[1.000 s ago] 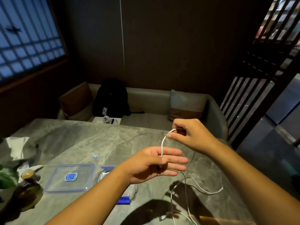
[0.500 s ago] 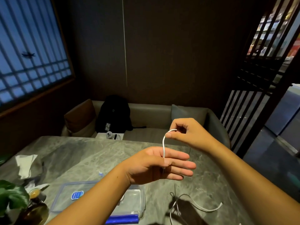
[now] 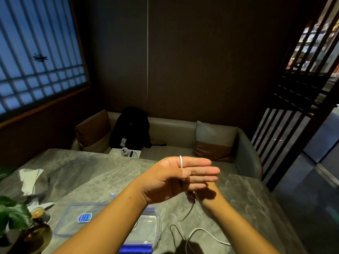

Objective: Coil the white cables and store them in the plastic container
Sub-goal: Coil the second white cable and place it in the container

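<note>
Down from above my left hand (image 3: 172, 180) comes my right hand (image 3: 209, 197), which half a second ago held the loop up on the far side; it now sits under and behind the left, in shadow. Most of it is hidden, so I cannot tell whether its fingers grip anything.

My left hand is raised over the middle of the grey marbled stone table (image 3: 82, 171), palm turned toward me, its fingers (image 3: 201, 169) straight and lying together, pointing right. The thin white cable (image 3: 181, 161) arches over the top of my index finger and runs down across the palm side, where my thumb presses its end against the fingers. Below the hand the cable drops out of the shadow to the table and lies there in loose curves by the near edge, right of the middle.

Left of those curves, also close to the near edge, stands the clear rectangular plastic container (image 3: 158, 226) with blue clips, partly hidden by my left forearm. Its flat clear lid with a blue oval label (image 3: 69, 222) lies just beside it on the left.

Toward the left edge lie a crumpled white tissue (image 3: 29, 178), a green leafy plant (image 3: 12, 215) and a small glass cup of coffee (image 3: 38, 213). Beyond the far edge, a black backpack (image 3: 131, 129) leans on the bench seat.
</note>
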The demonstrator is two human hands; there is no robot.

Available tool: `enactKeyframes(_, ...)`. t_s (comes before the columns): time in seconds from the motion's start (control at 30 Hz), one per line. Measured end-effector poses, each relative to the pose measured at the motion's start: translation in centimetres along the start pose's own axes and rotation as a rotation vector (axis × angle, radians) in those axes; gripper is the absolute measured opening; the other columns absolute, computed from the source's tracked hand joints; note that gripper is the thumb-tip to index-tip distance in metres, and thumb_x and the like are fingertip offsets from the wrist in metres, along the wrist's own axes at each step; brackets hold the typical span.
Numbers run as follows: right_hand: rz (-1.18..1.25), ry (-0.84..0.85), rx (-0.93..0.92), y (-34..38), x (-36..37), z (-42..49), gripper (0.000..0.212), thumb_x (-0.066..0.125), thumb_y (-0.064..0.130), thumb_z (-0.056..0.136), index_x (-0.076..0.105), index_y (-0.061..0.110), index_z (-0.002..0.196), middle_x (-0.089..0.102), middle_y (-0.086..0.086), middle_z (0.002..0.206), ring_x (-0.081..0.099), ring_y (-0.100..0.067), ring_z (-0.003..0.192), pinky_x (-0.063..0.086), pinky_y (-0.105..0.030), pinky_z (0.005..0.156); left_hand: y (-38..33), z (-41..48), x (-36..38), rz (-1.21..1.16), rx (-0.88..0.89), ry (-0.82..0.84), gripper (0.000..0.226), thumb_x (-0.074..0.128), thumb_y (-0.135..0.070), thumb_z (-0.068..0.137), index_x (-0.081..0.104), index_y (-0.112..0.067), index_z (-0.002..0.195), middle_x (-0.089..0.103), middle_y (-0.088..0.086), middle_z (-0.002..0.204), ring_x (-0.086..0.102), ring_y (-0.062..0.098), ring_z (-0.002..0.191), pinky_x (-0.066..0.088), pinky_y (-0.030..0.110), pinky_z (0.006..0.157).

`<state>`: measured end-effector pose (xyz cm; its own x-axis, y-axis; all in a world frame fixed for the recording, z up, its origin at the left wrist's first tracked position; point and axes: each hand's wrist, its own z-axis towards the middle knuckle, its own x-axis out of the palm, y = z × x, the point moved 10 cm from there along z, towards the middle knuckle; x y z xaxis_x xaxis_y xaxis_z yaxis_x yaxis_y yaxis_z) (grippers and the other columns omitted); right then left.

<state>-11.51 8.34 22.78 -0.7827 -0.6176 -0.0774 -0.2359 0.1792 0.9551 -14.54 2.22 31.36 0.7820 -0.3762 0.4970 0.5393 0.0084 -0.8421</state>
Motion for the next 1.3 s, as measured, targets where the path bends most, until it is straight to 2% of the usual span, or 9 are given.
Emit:
enactKeyframes(0.03, -0.006, 0.182, 0.014, -0.4, 0.4, -2.8, 0.038, 0.049, -0.005, 0.097, 0.067, 0.012, 0.069, 0.065, -0.037, 0.097, 0.061, -0.008, 0.050, 0.049, -0.025, 0.049, 0.1, 0.0, -0.4, -0.009, 0.005, -0.015, 0.047, 0.040, 0.005, 0.094, 0.047, 0.004, 0.140, 0.052, 0.027, 0.142, 0.051, 0.039, 0.132, 0.039, 0.046, 0.113)
enactKeyframes(0.1, -0.027, 0.112, -0.105, -1.5, 0.3, -1.9, 0.047, 0.046, 0.006, 0.100, 0.065, 0.015, 0.058, 0.054, -0.016, 0.060, 0.039, -0.013, 0.039, 0.033, -0.026, 0.040, 0.4, 0.0, -1.2, -0.011, 0.016, -0.044, 0.048, 0.038, 0.005, 0.095, 0.045, 0.004, 0.142, 0.048, 0.026, 0.146, 0.045, 0.040, 0.137, 0.036, 0.046, 0.115)
enactKeyframes(0.13, -0.027, 0.096, -0.135, -2.0, 0.0, -1.8, 0.047, 0.045, 0.009, 0.100, 0.069, 0.012, 0.060, 0.048, -0.010, 0.054, 0.035, -0.014, 0.039, 0.030, -0.026, 0.040, 0.5, 0.1, -1.5, -0.013, 0.021, -0.062, 0.048, 0.036, 0.005, 0.096, 0.043, 0.004, 0.143, 0.047, 0.026, 0.147, 0.044, 0.040, 0.138, 0.035, 0.046, 0.116)
enactKeyframes(0.23, -0.011, 0.192, -0.172, -2.1, 2.0, -3.0, 0.041, 0.044, 0.013, 0.102, 0.072, 0.001, 0.075, 0.048, -0.005, 0.053, 0.036, -0.014, 0.040, 0.033, -0.026, 0.041, 1.1, 0.2, -2.2, -0.038, 0.016, -0.098, 0.048, 0.034, 0.005, 0.097, 0.039, 0.004, 0.146, 0.044, 0.025, 0.149, 0.041, 0.039, 0.140, 0.031, 0.046, 0.118)
enactKeyframes(0.53, -0.039, 0.212, -0.142, -2.4, 0.7, -5.3, 0.030, 0.051, 0.017, 0.101, 0.079, 0.019, 0.089, 0.053, -0.001, 0.055, 0.044, -0.012, 0.046, 0.039, -0.025, 0.045, 2.4, 0.6, -4.0, -0.060, -0.006, -0.178, 0.050, 0.033, 0.006, 0.096, 0.039, 0.004, 0.145, 0.047, 0.023, 0.148, 0.044, 0.036, 0.139, 0.029, 0.044, 0.118)
enactKeyframes(0.87, 0.017, 0.289, -0.109, -2.2, 1.1, -7.6, 0.023, 0.059, 0.013, 0.098, 0.079, 0.023, 0.095, 0.058, -0.005, 0.058, 0.050, -0.014, 0.048, 0.045, -0.027, 0.049, 3.5, 0.8, -6.3, -0.086, -0.053, -0.235, 0.050, 0.032, 0.006, 0.095, 0.039, 0.005, 0.144, 0.048, 0.025, 0.146, 0.045, 0.038, 0.138, 0.030, 0.047, 0.117)
enactKeyframes(1.0, 0.079, 0.336, -0.101, -2.2, 1.3, -8.3, 0.020, 0.062, 0.025, 0.088, 0.079, 0.021, 0.098, 0.060, -0.006, 0.060, 0.051, -0.015, 0.048, 0.046, -0.027, 0.050, 4.5, 0.4, -7.7, -0.068, -0.093, -0.271, 0.049, 0.029, 0.007, 0.096, 0.039, 0.005, 0.144, 0.049, 0.025, 0.145, 0.046, 0.037, 0.137, 0.031, 0.046, 0.117)
enactKeyframes(1.17, 0.034, 0.252, -0.193, -1.3, -0.6, -7.6, 0.017, 0.066, 0.021, 0.079, 0.079, 0.016, 0.088, 0.057, -0.002, 0.056, 0.046, -0.008, 0.045, 0.038, -0.017, 0.044, 5.8, 0.1, -7.9, -0.001, -0.166, -0.234, 0.050, 0.031, 0.007, 0.097, 0.037, 0.002, 0.146, 0.048, 0.022, 0.147, 0.044, 0.035, 0.139, 0.029, 0.046, 0.119)
enactKeyframes(1.3, -0.081, 0.227, -0.289, 0.9, -2.7, -7.1, 0.007, 0.069, 0.020, 0.078, 0.071, 0.017, 0.072, 0.052, 0.003, 0.055, 0.042, -0.012, 0.049, 0.034, -0.020, 0.046, 6.3, -0.2, -6.9, 0.048, -0.221, -0.146, 0.053, 0.037, 0.004, 0.095, 0.033, 0.005, 0.147, 0.045, 0.025, 0.149, 0.042, 0.038, 0.140, 0.026, 0.047, 0.120)
